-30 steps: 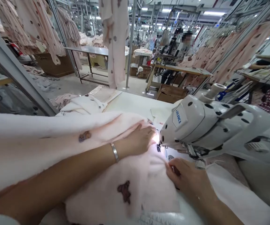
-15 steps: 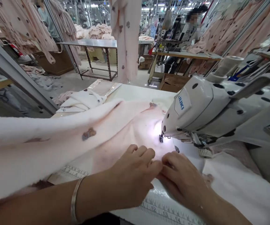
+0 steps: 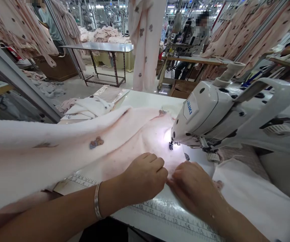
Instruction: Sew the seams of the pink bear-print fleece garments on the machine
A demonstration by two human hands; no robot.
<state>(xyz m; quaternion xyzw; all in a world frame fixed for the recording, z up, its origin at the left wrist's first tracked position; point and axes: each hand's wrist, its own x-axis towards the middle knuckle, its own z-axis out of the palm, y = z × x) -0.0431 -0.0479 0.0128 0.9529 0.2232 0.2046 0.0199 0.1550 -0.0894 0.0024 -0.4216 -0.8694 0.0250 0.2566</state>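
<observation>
Pale pink fleece fabric (image 3: 124, 134) with small printed bears spreads over the table and runs under the lit presser foot (image 3: 171, 145) of a white sewing machine (image 3: 205, 111). My left hand (image 3: 146, 176), a silver bangle on its wrist, is closed on the fabric's near edge in front of the foot. Close beside it on the right, my right hand (image 3: 191, 183) pinches the same edge, its fingertips partly hidden. Both hands stay a short way nearer to me than the needle area.
A printed ruler scale (image 3: 160, 215) runs along the table's front edge. White folded cloth (image 3: 89, 107) lies at the back left, more white fabric (image 3: 250, 198) at the right. Beyond stand a metal table (image 3: 99, 47), hanging pink garments (image 3: 145, 43) and a seated person (image 3: 201, 37).
My left hand's fingers have curled tighter, and its wrist has shifted right. The right hand has moved slightly left. The fabric at the foot looks nearly unchanged; the view has turned a little.
</observation>
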